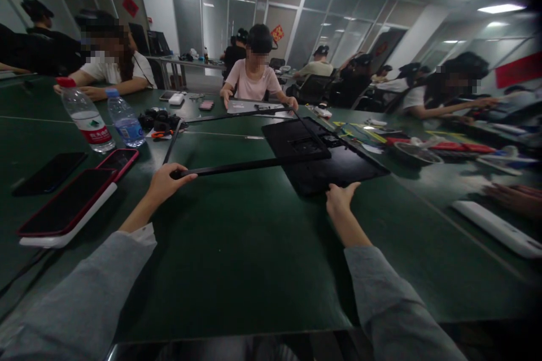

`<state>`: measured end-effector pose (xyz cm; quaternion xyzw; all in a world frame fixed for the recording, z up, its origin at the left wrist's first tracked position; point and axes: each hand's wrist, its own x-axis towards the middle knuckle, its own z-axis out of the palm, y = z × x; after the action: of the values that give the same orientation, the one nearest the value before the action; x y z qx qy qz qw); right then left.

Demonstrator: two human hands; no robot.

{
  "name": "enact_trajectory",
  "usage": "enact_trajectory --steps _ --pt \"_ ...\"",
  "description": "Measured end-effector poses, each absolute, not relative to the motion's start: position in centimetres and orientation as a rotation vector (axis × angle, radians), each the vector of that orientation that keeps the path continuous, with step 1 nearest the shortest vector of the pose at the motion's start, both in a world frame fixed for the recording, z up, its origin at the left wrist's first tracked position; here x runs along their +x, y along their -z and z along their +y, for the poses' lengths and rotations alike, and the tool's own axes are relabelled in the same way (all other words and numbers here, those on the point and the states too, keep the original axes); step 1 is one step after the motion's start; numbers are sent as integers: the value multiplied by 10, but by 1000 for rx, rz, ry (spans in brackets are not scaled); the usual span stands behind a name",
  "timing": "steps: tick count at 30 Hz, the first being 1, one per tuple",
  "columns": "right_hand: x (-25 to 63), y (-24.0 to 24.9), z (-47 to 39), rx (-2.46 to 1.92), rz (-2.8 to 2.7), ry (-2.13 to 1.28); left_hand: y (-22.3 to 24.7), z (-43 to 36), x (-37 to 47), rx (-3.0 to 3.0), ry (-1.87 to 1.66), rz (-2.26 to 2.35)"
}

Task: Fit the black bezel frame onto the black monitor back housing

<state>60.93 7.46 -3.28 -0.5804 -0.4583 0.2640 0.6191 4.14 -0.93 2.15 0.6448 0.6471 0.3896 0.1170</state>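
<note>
A thin black rectangular frame (249,167) is raised at a tilt over the green table. My left hand (167,185) pinches its near left corner. Behind the frame's right end lies a flat black panel (339,166) with a recessed middle part. My right hand (342,200) is just in front of the panel's near edge, thumb and fingers apart, with nothing visible in it. Whether its fingertips touch the panel cannot be made out.
On the left of the green table (237,271) stand a red-capped bottle (91,124) and a blue-capped bottle (127,124), beside phones (70,203). A white bar-shaped object (495,228) lies right. Across sits a person (254,79) with a grey panel.
</note>
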Motion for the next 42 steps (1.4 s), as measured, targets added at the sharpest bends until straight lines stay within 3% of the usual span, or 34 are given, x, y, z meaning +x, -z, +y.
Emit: enact_trajectory --steps 10,16,22,32,42 --pt "558 10 81 -1191 -1022 -1159 -27 -13 44 1930 -1224 1906" --pt "564 -12 87 -1156 -970 -901 -39 -18 48 1998 -1151 1903" --pt "581 -48 71 -1068 -1193 -1146 -49 -23 53 2042 -1067 1861" --pt "561 9 80 -1315 -1599 -392 -38 -20 33 1986 -911 1927" --pt "545 14 78 -1395 -1639 -303 -29 -17 28 2015 -866 1960"
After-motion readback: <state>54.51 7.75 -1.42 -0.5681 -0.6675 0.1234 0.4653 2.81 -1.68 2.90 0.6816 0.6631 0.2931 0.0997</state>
